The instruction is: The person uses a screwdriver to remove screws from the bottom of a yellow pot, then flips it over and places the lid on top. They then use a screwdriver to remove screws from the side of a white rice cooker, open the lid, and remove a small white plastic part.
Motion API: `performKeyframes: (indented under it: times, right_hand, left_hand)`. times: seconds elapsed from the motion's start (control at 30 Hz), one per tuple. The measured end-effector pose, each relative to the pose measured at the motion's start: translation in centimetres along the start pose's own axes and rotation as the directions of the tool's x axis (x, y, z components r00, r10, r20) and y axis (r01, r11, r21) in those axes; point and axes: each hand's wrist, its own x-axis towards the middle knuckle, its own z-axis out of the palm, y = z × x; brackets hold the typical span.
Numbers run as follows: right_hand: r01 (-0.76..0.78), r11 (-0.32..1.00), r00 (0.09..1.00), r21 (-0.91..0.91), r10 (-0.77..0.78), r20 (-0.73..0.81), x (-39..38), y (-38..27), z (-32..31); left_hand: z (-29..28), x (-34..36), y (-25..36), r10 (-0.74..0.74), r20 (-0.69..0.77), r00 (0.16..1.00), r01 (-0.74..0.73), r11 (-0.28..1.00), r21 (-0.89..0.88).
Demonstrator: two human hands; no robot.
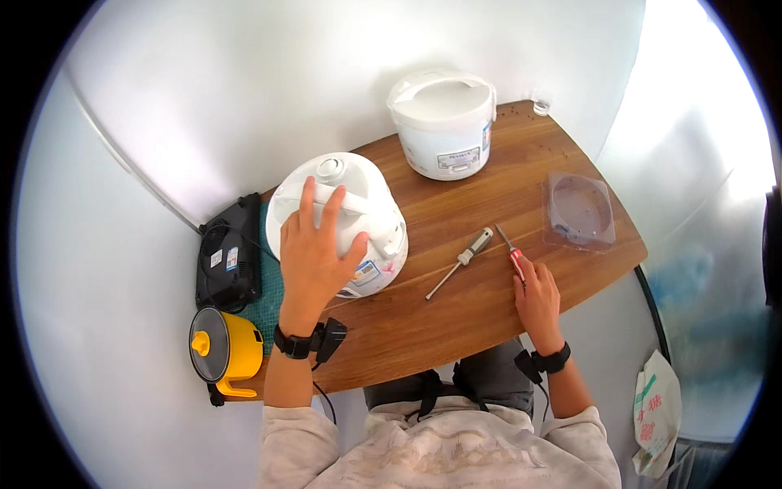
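Note:
A white rice cooker (383,183) with a carrying handle and a round steam vent on its lid stands left of the table's middle. My left hand (314,257) lies over that lid with fingers spread, touching the handle without wrapping round it. On the right, my right hand (538,297) closes round the red handle of a screwdriver (516,257), whose thin shaft points away from me to the upper left. Between the hands lies a second screwdriver (466,256), with a grey and beige handle and a long shaft pointing toward me.
Another white rice cooker (448,134) stands at the back of the wooden table (383,342). A clear plastic tray (580,212) lies right, with small dark bits and a small clear container (541,104) behind. Far left are a black device (230,253), green mat (271,297) and yellow pot (243,342).

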Motion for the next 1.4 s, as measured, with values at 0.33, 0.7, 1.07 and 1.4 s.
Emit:
performKeyframes:
  times: [0.33,0.7,1.07,1.4]
  right_hand:
    - [0.117,0.966,0.976,-0.232,-0.068,0.208,2.4,0.1,-1.3]
    - [0.653,0.754,0.692,0.073,-0.632,0.349,6.8,-3.7,4.7]
    - [0.514,0.737,0.751,0.44,-0.634,0.185,8.1,-6.3,3.2]
    - [-0.528,0.21,0.844,0.823,0.019,0.537,3.5,-12.4,3.0]
  left_hand:
    - [0.5,-0.2,0.1,-0.026,-0.035,0.999,0.027,1.0,0.001]
    - [0.1,-0.1,-0.2,-0.025,0.01,1.0,0.026,0.997,-0.079]
    - [-1.3,0.0,-0.6,-0.002,0.083,0.997,0.013,0.99,-0.137]
    - [-0.2,0.0,-0.8,0.048,-0.009,0.999,-0.049,0.993,-0.104]
